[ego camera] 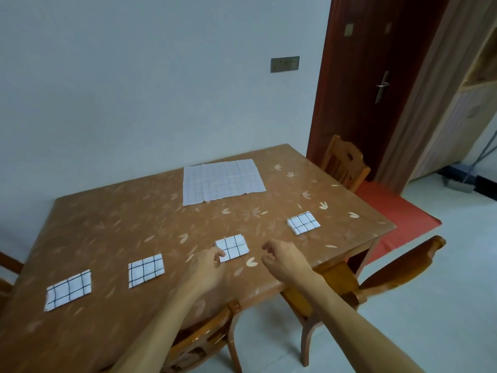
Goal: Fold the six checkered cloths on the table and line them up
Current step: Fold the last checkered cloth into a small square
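Observation:
Several folded white checkered cloths lie in a row along the near side of the brown table (113, 232): one at far left (68, 289), one beside it (146, 270), one in the middle (233, 246), one at right (303, 222). Unfolded cloth lies spread flat (222, 181) at the table's far side. My left hand (207, 265) rests at the middle cloth's left corner, fingertips touching it, fingers loosely curled. My right hand (282, 258) hovers just right of that cloth, fingers curled and apart, holding nothing.
Wooden chairs stand at the near edge (212, 337), the near right corner (398, 267) and the far right (344, 160). A white wall runs behind the table, a dark red door (376, 76) to the right, and a red mat (398, 216) on the floor.

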`<act>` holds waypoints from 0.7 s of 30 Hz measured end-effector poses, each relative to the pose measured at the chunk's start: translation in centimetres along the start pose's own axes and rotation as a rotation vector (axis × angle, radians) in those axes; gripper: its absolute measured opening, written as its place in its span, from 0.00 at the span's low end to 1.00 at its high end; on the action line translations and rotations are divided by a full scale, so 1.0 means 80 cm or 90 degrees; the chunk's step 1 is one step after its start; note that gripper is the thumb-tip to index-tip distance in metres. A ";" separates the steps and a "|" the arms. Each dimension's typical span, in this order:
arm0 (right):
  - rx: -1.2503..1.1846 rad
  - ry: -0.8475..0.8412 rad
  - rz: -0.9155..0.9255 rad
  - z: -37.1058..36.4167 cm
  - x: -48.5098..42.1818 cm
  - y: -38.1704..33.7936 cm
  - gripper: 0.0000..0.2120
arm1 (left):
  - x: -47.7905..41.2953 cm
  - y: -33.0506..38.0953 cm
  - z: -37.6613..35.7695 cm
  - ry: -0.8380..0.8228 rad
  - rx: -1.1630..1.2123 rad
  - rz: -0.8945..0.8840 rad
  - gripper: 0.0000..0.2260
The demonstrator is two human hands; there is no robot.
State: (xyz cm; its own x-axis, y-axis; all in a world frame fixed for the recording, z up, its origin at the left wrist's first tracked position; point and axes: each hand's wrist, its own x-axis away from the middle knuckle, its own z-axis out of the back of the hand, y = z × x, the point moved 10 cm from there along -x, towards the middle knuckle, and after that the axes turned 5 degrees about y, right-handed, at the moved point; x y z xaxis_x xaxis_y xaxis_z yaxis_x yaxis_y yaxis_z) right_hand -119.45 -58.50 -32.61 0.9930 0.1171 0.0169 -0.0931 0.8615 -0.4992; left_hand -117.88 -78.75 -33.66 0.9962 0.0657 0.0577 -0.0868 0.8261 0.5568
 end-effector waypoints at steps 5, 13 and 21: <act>0.008 0.012 0.011 0.011 -0.082 0.005 0.17 | -0.087 -0.002 -0.001 0.001 0.030 0.007 0.10; 0.030 -0.006 -0.020 0.008 -0.188 0.026 0.17 | -0.192 -0.001 -0.037 -0.065 0.045 0.020 0.11; 0.023 -0.058 -0.049 -0.014 -0.241 0.062 0.17 | -0.229 0.001 -0.077 -0.107 0.046 0.035 0.12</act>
State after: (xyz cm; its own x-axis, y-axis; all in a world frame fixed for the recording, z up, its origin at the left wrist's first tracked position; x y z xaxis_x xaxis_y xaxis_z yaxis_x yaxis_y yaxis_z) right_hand -138.95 -57.01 -36.38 0.9866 0.0932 0.1338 -0.0212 0.8869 -0.4615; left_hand -136.03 -76.43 -39.78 0.9746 0.0108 0.2238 -0.1479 0.7813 0.6064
